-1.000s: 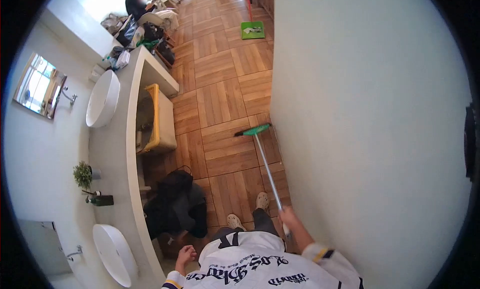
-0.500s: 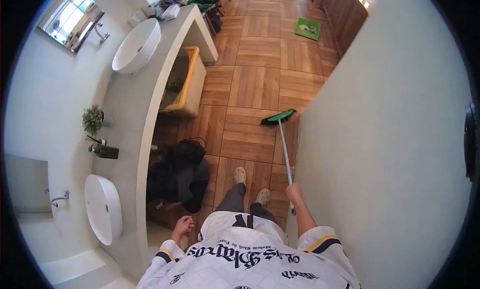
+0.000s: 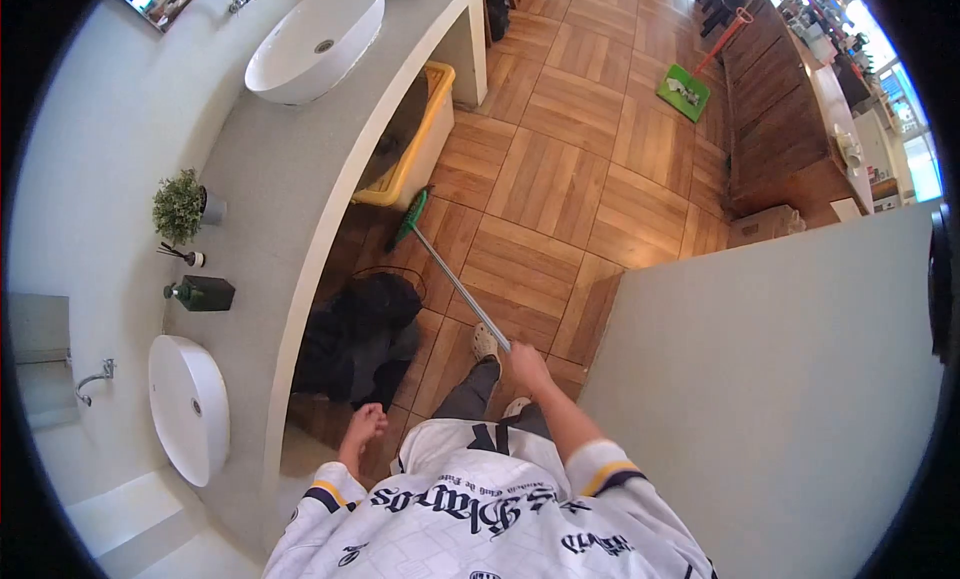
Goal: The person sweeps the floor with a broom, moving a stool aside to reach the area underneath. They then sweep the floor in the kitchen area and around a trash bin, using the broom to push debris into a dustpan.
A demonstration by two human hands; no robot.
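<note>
Head view: right hand (image 3: 524,360) grips the broom (image 3: 447,269) handle; its green head rests on the wood floor (image 3: 560,189) beside a yellow bin (image 3: 425,144) under the counter (image 3: 290,194); left hand (image 3: 367,424) hangs loosely curled, empty; sweeping looks unfinished, dustpan (image 3: 684,92) well apart.

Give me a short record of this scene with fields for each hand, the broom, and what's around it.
right hand: grips the metal handle of the broom
left hand: loosely closed, holds nothing, near the black bag
broom head: green, on the wood floor beside the yellow bin at the counter's edge
counter: two white basins, small potted plant, dark green soap bottle
farther off: green dustpan on the floor
right side: plain partition wall
</note>
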